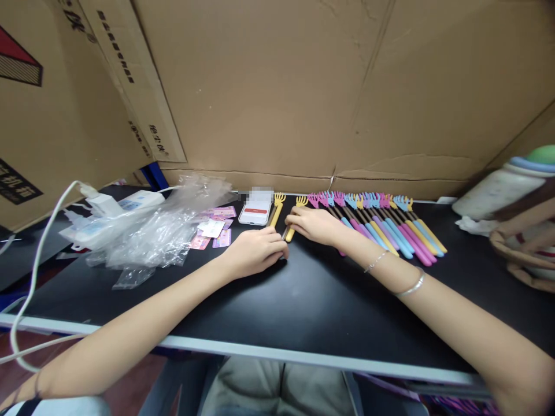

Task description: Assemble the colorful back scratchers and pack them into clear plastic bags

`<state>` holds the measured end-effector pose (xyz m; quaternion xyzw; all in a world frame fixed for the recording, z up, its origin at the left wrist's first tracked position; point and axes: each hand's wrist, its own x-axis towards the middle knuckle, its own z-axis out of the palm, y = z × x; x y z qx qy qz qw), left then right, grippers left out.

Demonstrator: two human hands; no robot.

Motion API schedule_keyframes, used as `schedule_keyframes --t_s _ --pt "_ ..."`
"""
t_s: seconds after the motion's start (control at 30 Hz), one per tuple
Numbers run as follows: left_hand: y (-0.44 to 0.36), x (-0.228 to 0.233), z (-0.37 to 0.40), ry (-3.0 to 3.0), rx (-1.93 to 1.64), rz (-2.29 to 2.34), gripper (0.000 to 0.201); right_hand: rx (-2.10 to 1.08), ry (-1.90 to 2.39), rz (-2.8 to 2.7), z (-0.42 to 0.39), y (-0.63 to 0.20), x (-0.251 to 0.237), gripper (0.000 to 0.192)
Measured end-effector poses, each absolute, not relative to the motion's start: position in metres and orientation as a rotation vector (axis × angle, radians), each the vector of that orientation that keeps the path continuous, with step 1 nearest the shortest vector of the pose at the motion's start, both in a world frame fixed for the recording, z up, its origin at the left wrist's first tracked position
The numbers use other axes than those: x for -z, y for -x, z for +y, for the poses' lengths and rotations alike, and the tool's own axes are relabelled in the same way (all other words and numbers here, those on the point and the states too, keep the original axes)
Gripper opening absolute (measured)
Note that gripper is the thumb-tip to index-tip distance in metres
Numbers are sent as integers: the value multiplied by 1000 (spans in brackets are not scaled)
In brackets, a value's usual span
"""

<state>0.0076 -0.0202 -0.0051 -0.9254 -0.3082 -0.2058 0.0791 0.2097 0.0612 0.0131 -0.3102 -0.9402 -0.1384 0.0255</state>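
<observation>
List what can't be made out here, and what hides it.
All in the head view:
Left hand: its own back hides the palm and grip.
Yellow back scratcher: its middle is covered by the right hand.
Row of back scratchers: leftmost handles partly behind that arm.
Phone: upper part pixelated.
Cards: print too small and blurred.
Green lid: cut off by the right edge.

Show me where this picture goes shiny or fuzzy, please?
In the head view, a pale shine on the black table, and bright glints on the crumpled plastic bags; also in the head view, blocky squares over the top of the phone, and back scratchers with clear colours but slightly soft tips.
</observation>
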Motion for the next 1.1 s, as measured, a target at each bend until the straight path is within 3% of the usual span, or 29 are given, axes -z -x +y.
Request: schedule_keyframes --t_s 0.4,0.63,1.1 --pt "-8 2 -24 2780 661 -721 24 267 842 -2895 3 -248 -10 16" --pt "-10 4 -22 2743 614 -765 24 10 824 -2897 -23 -263 -14 8" --pt "-13 11 -19 2888 509 -844 16 -312 870 -2839 -34 -261 -17 25"
